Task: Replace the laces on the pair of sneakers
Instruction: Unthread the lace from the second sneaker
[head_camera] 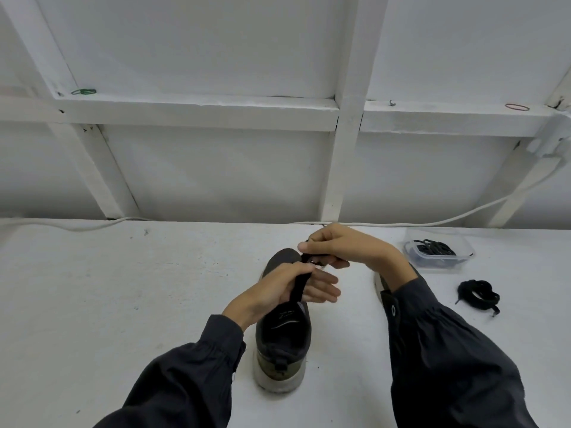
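Observation:
A dark sneaker with a pale sole stands on the white table, heel toward me. My left hand holds the shoe's black tongue pulled up over the opening. Above the toe, my right hand pinches a black lace end. The second sneaker lies behind my right forearm, mostly hidden. A loose black lace lies coiled on the table at the right.
A clear plastic tub holding black laces sits at the back right. A white cable runs along the table's far edge below the white framed wall. Rubber bands rest on the wall ledge.

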`<state>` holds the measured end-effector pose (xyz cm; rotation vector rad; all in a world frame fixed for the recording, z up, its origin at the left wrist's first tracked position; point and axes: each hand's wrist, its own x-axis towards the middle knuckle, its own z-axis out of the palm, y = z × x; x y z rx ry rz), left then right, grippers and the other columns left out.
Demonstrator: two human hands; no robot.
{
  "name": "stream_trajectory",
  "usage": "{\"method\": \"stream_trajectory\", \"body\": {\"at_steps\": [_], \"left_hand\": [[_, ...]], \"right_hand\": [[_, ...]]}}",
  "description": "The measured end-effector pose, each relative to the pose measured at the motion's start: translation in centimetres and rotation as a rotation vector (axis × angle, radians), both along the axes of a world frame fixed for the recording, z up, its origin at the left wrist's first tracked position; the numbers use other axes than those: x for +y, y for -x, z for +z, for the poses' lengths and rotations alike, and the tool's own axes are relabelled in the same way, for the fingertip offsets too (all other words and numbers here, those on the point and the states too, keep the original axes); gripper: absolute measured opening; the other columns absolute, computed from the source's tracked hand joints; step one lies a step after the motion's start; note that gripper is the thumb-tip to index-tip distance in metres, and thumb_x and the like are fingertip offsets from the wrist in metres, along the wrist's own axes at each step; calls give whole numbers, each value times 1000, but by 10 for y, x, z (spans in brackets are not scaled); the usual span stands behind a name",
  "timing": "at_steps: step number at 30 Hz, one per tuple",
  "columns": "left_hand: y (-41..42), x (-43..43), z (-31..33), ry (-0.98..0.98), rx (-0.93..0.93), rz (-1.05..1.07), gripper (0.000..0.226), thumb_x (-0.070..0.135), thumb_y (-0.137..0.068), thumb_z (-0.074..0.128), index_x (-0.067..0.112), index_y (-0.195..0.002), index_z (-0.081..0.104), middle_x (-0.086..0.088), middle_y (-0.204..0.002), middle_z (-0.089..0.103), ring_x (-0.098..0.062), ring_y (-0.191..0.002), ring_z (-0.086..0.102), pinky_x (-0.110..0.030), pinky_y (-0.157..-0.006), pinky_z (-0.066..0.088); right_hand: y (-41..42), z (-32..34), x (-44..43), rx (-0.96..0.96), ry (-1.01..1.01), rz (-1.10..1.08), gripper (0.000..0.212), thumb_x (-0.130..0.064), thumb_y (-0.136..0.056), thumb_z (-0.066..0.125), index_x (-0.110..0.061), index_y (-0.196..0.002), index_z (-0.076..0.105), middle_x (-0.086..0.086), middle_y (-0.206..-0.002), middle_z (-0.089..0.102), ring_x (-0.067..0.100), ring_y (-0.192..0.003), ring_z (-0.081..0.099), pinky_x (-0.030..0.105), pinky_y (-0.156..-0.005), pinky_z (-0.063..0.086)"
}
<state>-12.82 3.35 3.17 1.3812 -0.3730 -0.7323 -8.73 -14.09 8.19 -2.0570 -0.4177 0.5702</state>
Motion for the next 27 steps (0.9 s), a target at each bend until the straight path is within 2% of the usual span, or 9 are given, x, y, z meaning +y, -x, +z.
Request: {"method": "stream_trajectory", "body": {"at_steps": [4, 8, 13, 15, 18, 20, 22, 25, 27], "left_hand": [[-9, 6, -6, 122, 97, 217, 47, 24, -102, 29, -2, -118, 64, -24, -115, 67, -38, -111, 63, -38, -98, 51], [-12, 12, -2, 133, 115, 273, 48, 27, -99, 30, 7, -110, 73, -13, -103, 70, -22, -83, 64, -24, -70, 54], [-10, 11, 4, 240, 46, 183, 53, 30, -100, 26, 3, -120, 66, -21, -121, 67, -28, -116, 63, -28, -91, 53], [-8, 11, 5, 266, 47, 172, 53, 33, -100, 28, 4, -118, 68, -22, -120, 67, -29, -116, 63, -32, -91, 54], [-5, 11, 6, 182, 12, 124, 53, 39, -100, 31, 6, -115, 70, -21, -115, 69, -29, -103, 66, -41, -79, 53], [-3, 11, 7, 132, -26, 64, 53, 41, -99, 34, 5, -113, 70, -21, -111, 70, -28, -98, 68, -40, -84, 53], [0, 11, 8, 99, -27, -8, 53, 42, -99, 36, 4, -111, 70, -21, -110, 70, -28, -98, 70, -30, -88, 53], [3, 8, 6, 47, -24, -41, 52, 39, -101, 36, 0, -114, 68, -23, -111, 70, -30, -104, 68, -24, -89, 51], [2, 6, 5, 44, 5, -7, 50, 36, -102, 36, 1, -114, 69, -23, -112, 70, -31, -107, 68, -24, -90, 51]], "right_hand": [[18, -3, 2, -22, -73, 21, 39, -26, -101, 53, 7, -81, 56, 9, -51, 45, 17, -42, 38, 21, -46, 35], [38, -27, 13, 5, -148, 50, 28, -20, -103, 48, -3, -89, 66, -5, -46, 48, 20, -41, 41, 26, -44, 32], [45, -59, 24, 77, -92, 52, 28, -28, -103, 48, -14, -92, 70, -2, -53, 51, 15, -42, 42, 25, -43, 29], [40, -63, 23, 103, -42, 39, 31, -32, -101, 51, -15, -81, 66, -4, -51, 47, 13, -42, 39, 25, -44, 27], [31, -59, 19, 112, -7, 4, 25, -28, -96, 59, -23, -73, 62, -3, -57, 49, 14, -50, 39, 27, -48, 27], [23, -51, 15, 90, 4, -2, 19, -13, -96, 59, -22, -79, 63, 7, -66, 56, 22, -60, 45, 28, -50, 28], [14, -40, 12, 97, 32, 9, 24, -8, -94, 56, -11, -72, 62, 15, -68, 57, 27, -65, 46, 30, -54, 27], [2, -22, 11, 92, 56, -13, 43, -26, -96, 58, -16, -56, 47, 2, -50, 41, 15, -47, 33, 25, -47, 24], [0, -10, 10, 75, 73, -16, 46, -36, -95, 60, -17, -56, 45, -2, -48, 35, 12, -43, 27, 21, -42, 21]]}}
